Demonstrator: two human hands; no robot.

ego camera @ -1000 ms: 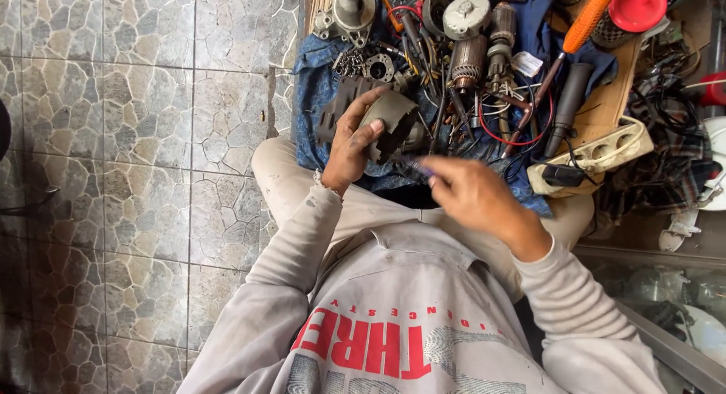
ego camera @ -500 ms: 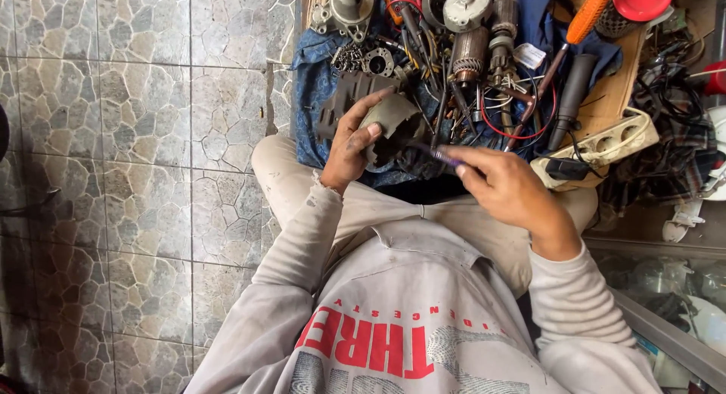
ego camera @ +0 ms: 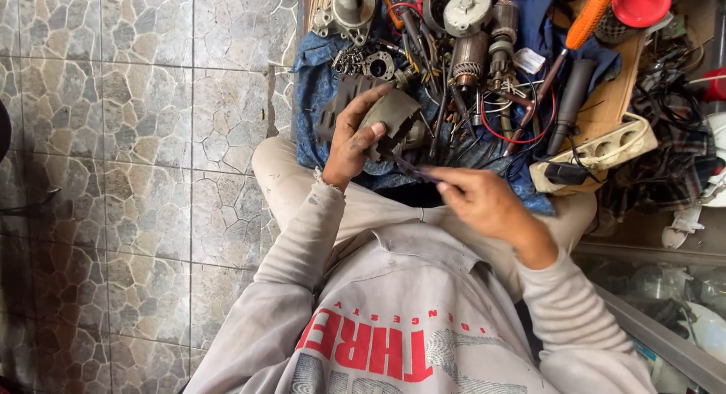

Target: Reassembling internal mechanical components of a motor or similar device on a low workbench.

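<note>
My left hand (ego camera: 354, 137) grips a dark grey power-tool housing (ego camera: 393, 120) over my lap. My right hand (ego camera: 484, 201) holds a thin dark screwdriver (ego camera: 412, 167) whose tip points left into the underside of the housing. Both hands hover just in front of a blue cloth (ego camera: 318, 84) spread with parts. Motor armatures (ego camera: 473, 57) and a silver gear case (ego camera: 344, 8) lie on the cloth beyond the housing.
An orange-handled screwdriver (ego camera: 590, 20), red wire (ego camera: 529, 129) and a cream power strip (ego camera: 605, 148) lie at the right on a wooden board. A red cap (ego camera: 643, 4) sits top right. Stone-patterned floor tiles (ego camera: 136, 137) fill the left side.
My right hand has drawn back toward my body and to the right while keeping the screwdriver tip at the housing. The left hand holds the housing in nearly the same place.
</note>
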